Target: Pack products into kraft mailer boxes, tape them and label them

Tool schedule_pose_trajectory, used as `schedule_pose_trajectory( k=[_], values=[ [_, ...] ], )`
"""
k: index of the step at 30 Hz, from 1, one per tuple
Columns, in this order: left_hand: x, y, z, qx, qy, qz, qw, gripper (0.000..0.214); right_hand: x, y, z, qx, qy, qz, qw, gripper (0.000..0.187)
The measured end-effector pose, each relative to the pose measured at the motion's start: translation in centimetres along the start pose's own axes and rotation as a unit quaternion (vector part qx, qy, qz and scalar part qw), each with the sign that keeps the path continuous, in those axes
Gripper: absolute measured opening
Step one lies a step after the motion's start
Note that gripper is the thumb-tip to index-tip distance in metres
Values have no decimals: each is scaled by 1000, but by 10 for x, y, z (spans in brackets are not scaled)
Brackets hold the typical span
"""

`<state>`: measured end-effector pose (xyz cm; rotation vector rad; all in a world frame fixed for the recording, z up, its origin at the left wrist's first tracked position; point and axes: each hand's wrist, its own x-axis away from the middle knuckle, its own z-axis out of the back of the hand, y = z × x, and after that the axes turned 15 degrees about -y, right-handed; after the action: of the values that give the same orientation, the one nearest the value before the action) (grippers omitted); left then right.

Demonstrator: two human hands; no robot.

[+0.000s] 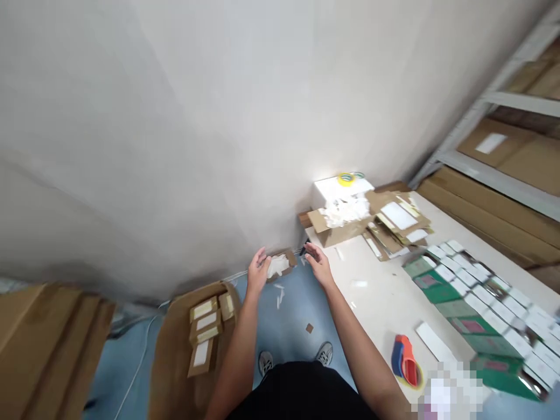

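Note:
My left hand [258, 270] is held out over the floor with fingers slightly curled and apart, holding nothing. Facing it, my right hand [319, 266] is also open and bare, near the corner of the white table [367, 286]. Below and between them, a small cardboard box [290, 256] with white scraps in it stands on the floor against the wall. Left of my left forearm is a large open carton [168, 344] with several small taped boxes [206, 322] inside.
On the table are a cardboard box of white scraps [347, 211], flattened cardboard [398, 219], an orange-and-blue tape dispenser [406, 360] and rows of white boxes [485, 303] in green trays. Shelving [516, 181] with cartons lines the right. A cable [139, 364] crosses the blue floor.

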<state>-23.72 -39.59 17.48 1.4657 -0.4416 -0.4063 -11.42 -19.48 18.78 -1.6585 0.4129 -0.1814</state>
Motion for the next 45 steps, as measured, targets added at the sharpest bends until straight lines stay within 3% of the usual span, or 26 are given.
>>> schedule_pose_trajectory(
  k=[5, 9, 12, 16, 20, 25, 29, 33, 37, 41, 45],
  values=[
    [-33, 21, -140, -6, -162, -9, 987, 50, 32, -27, 118, 12, 131, 30, 991, 49],
    [-44, 33, -242, -15, -286, -22, 958, 56, 64, -45, 196, 18, 239, 46, 970, 48],
    [-55, 37, -300, -21, -349, -38, 936, 61, 84, -52, 240, 23, 309, 63, 949, 52],
    [-78, 36, -351, -22, -421, -49, 906, 63, 98, -52, 277, 33, 378, 84, 921, 53],
    [-107, 30, -380, -27, -486, -26, 873, 61, 97, -48, 292, 43, 447, 62, 891, 53],
    [-150, 21, -406, -22, -551, 1, 834, 59, 88, -42, 294, 66, 524, 24, 849, 50],
    [-167, 10, -436, -28, -610, 12, 792, 59, 105, -31, 292, 93, 593, -4, 800, 46],
    [-150, -5, -464, -30, -675, 27, 737, 57, 148, -7, 277, 89, 671, -57, 734, 48],
    [-121, -24, -476, -47, -726, 50, 685, 55, 199, 30, 253, 48, 738, -113, 663, 55],
    [-99, -40, -477, -69, -732, 67, 674, 56, 252, 65, 235, 37, 771, -223, 595, 55],
    [-91, -48, -463, -88, -725, 79, 679, 59, 297, 99, 229, 22, 746, -314, 587, 30]
  ],
)
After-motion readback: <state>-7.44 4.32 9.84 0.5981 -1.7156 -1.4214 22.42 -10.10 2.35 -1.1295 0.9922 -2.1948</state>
